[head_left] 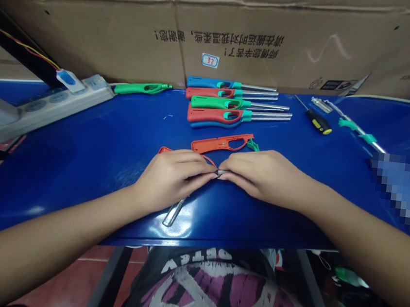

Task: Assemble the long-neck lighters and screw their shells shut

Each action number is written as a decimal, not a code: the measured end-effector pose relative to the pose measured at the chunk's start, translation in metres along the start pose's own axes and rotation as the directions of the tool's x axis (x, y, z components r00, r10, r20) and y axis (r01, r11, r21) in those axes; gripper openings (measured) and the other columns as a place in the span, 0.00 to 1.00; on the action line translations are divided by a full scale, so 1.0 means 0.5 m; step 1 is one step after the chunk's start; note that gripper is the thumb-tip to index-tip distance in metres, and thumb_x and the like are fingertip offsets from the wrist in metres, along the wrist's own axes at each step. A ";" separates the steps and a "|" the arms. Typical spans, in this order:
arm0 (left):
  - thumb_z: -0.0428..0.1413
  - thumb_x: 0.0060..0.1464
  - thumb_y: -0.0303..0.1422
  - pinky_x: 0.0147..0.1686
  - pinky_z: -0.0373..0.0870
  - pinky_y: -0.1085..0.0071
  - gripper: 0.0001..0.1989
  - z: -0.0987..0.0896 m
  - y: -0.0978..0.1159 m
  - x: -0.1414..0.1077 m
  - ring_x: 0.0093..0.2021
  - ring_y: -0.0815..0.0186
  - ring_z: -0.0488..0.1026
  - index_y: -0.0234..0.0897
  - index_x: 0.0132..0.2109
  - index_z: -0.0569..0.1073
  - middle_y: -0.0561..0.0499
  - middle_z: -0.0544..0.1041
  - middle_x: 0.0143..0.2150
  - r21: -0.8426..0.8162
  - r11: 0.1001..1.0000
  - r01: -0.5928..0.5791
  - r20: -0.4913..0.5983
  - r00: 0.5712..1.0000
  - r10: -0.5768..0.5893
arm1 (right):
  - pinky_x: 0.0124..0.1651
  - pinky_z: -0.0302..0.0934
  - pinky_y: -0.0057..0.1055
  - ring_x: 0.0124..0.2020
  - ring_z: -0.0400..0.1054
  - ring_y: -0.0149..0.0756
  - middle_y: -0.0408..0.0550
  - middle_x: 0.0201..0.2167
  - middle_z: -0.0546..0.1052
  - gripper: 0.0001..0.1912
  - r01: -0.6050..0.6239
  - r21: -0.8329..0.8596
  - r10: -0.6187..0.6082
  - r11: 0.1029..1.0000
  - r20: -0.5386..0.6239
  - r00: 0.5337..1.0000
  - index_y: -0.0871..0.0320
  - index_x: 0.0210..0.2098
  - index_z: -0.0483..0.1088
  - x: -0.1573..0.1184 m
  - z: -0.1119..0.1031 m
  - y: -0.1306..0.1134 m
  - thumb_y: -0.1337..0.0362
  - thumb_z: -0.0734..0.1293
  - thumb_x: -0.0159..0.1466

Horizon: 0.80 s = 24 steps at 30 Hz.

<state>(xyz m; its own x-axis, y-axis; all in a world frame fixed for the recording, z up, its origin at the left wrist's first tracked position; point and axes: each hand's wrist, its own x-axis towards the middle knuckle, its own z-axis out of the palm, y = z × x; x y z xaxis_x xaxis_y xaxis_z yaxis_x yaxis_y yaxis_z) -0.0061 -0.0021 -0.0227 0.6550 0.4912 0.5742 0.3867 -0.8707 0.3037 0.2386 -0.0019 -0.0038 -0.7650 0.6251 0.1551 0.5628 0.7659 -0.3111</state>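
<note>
Both my hands meet above the blue table. My left hand (176,177) pinches the left end of a small dark and silvery metal part (219,172), and a red casing piece (165,149) shows partly behind that hand. My right hand (268,176) has its fingertips closed on the part's right end. A clear, shiny piece (174,214) sticks out below my left hand; its upper end is hidden. Just beyond my hands lies an orange-red lighter casing half (220,143), with a green trigger piece (253,144) at its right end.
Several long-nosed lighters (214,115) lie stacked by the cardboard box (239,40). A green casing (142,89) and a power strip (48,108) are at left. At right are a screwdriver (318,122), metal parts (322,105) and a rod with green pieces (368,138).
</note>
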 end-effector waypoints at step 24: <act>0.60 0.64 0.29 0.41 0.78 0.71 0.04 -0.003 0.001 -0.002 0.38 0.66 0.81 0.35 0.42 0.80 0.48 0.84 0.37 -0.095 0.994 0.053 0.013 0.999 -0.052 | 0.33 0.54 0.32 0.33 0.71 0.35 0.47 0.36 0.78 0.15 0.023 -0.106 -0.020 0.994 0.033 0.999 0.58 0.40 0.71 -0.004 -0.001 -0.004 0.60 0.57 0.76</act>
<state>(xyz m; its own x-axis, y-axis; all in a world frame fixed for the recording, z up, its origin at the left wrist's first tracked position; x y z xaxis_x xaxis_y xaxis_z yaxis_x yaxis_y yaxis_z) -0.0075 -0.0029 -0.0222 0.6422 0.5361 0.5479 0.3576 -0.8418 0.4045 0.2391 -0.0046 -0.0029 -0.7857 0.6048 0.1304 0.5752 0.7917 -0.2059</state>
